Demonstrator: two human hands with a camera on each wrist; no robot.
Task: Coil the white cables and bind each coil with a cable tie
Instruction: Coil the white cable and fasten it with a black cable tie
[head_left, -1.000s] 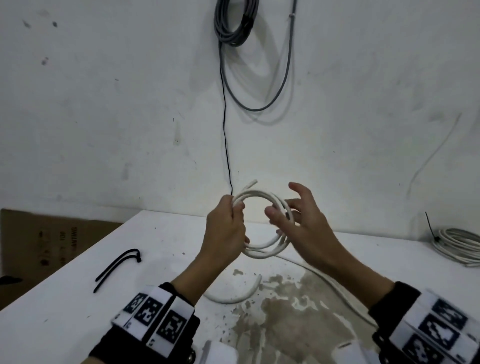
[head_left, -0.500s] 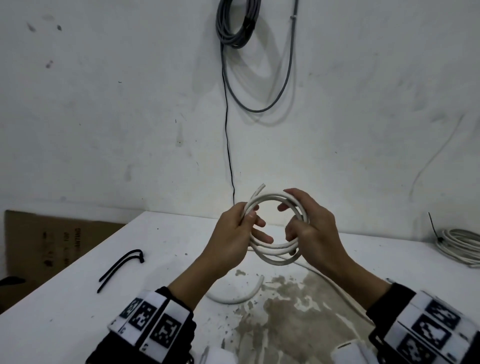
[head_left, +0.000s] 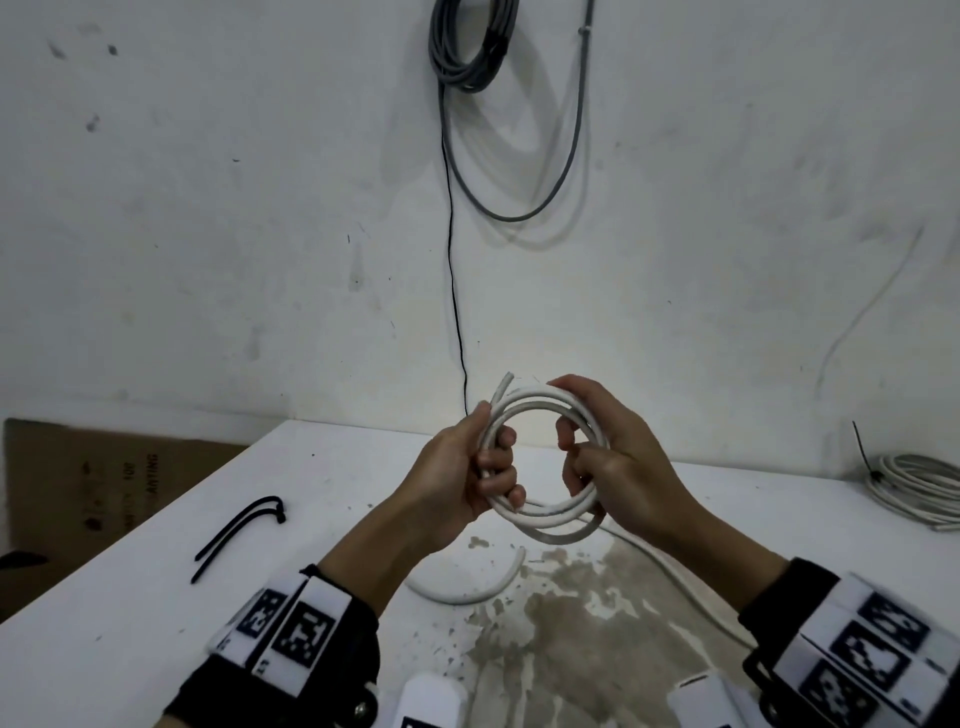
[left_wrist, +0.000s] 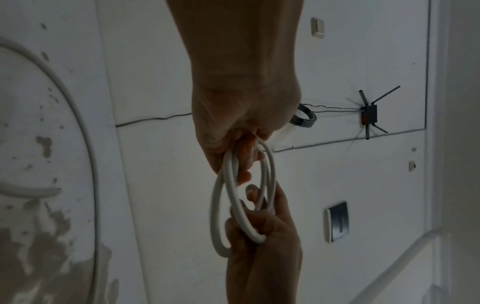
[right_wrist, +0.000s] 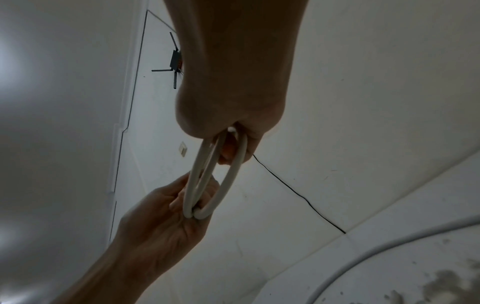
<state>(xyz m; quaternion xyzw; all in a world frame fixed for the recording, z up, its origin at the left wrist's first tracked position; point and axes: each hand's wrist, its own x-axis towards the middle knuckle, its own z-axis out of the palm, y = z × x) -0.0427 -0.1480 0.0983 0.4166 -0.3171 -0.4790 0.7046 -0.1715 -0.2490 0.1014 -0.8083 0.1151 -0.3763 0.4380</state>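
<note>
Both hands hold a white coil in the air above the table, in front of the wall. The left hand grips the coil's left side: its fingers are curled round the bundled turns from inside the ring, thumb on the outside. The right hand grips the right side, its fingers hooked through the ring and closed round the turns. The left wrist view shows the loops spread slightly apart between the two grips; the right wrist view shows the same loops running from the right hand down to the left hand. One cut end sticks up at the coil's top left, just above the left hand. From the coil's lower right a loose length of cable trails down onto the table and its stained patch. A short curved piece lies on the table below the hands. Two black ties lie well to the left. A tied coil rests at the table's far right
</note>
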